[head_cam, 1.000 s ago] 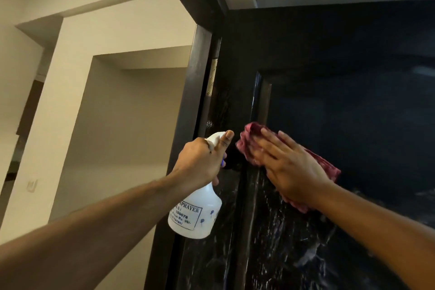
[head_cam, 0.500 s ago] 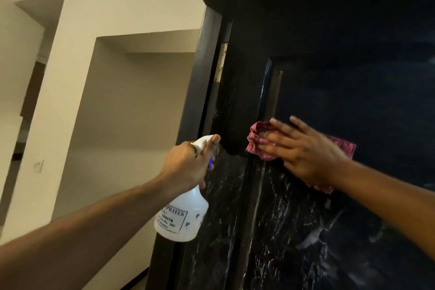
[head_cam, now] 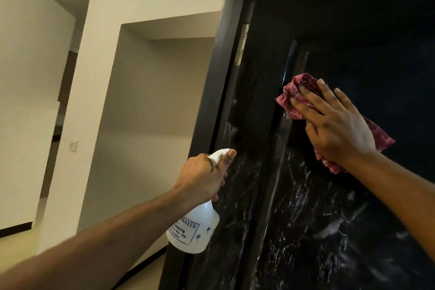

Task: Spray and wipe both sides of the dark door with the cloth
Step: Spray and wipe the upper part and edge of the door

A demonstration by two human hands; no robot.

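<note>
The dark door point(head_cam: 353, 19) fills the right half of the view, its lower part streaked with wet spray marks. My right hand point(head_cam: 334, 125) lies flat with straight fingers on a dark red cloth point(head_cam: 299, 92) and presses it against the door's inner panel edge. My left hand point(head_cam: 202, 179) grips the neck of a white spray bottle point(head_cam: 195, 231), thumb on top of the nozzle, close to the door's hinge side.
The dark door frame point(head_cam: 226, 54) with a metal hinge point(head_cam: 241, 47) stands left of the door. Beyond it are cream walls, a recessed niche point(head_cam: 146, 113), a wall switch point(head_cam: 73, 146) and a dark skirting along the floor.
My right hand has slid the cloth upward along the panel edge. My left hand with the bottle has dropped lower relative to the cloth. The view has shifted left and closer.
</note>
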